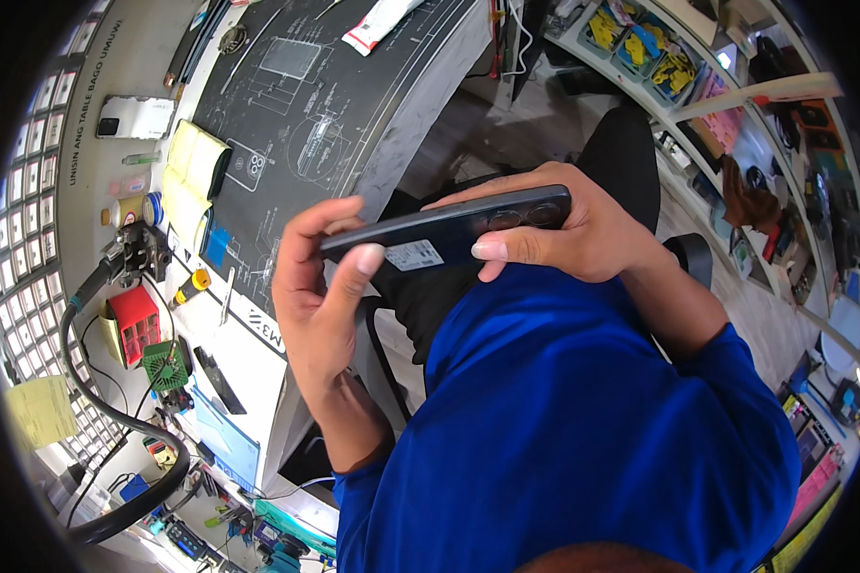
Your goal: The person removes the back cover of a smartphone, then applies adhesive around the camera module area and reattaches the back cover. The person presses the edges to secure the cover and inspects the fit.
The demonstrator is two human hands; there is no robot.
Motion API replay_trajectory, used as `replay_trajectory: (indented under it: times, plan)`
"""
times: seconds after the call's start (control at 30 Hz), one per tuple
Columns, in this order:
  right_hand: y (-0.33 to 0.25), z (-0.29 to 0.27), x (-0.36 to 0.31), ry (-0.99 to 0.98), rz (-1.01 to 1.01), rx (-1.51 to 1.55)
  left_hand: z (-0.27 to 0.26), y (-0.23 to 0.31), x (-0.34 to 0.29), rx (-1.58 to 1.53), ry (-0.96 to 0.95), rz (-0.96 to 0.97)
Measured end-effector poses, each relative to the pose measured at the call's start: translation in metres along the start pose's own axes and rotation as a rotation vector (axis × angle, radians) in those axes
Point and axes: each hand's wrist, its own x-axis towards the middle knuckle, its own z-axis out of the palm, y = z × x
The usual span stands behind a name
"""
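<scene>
A dark smartphone (454, 236) is held sideways over my lap, with its back partly turned toward me. Two round camera lenses show near its right end, and a white label sticks to the back toward the left end. My left hand (320, 286) grips the left end, thumb on the back and fingers curled over the far edge. Around the right end my right hand (592, 229) is closed, its thumb lying on the back beside the lenses. The phone's screen side is hidden from view.
To the left is a workbench with a black printed mat (296, 95). On the bench are a yellow pad (193, 172), a yellow-and-black screwdriver (193, 285), a red box (134, 325) and a green fan-like device (166, 365). Shelves with bins (631, 48) stand at the right.
</scene>
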Motion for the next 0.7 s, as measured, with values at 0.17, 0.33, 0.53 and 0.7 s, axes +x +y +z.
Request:
replay_trajectory:
  times: [0.17, 0.33, 0.53, 0.7]
  plan:
    - [-0.012, -0.007, 0.000, 0.037, 0.054, 0.227, 0.003, 0.001, 0.011, 0.003, -0.127, 0.076]
    - [0.015, 0.006, 0.014, 0.254, -0.155, 0.341, 0.046, -0.010, 0.001, -0.453, 0.145, -0.060]
    - [0.004, -0.001, 0.014, 0.239, 0.003, 0.034, 0.062, -0.013, 0.008, -0.421, -0.013, -0.069]
    - [0.000, 0.013, 0.017, 0.272, -0.093, 0.115, 0.072, -0.012, 0.013, -0.490, 0.117, -0.069]
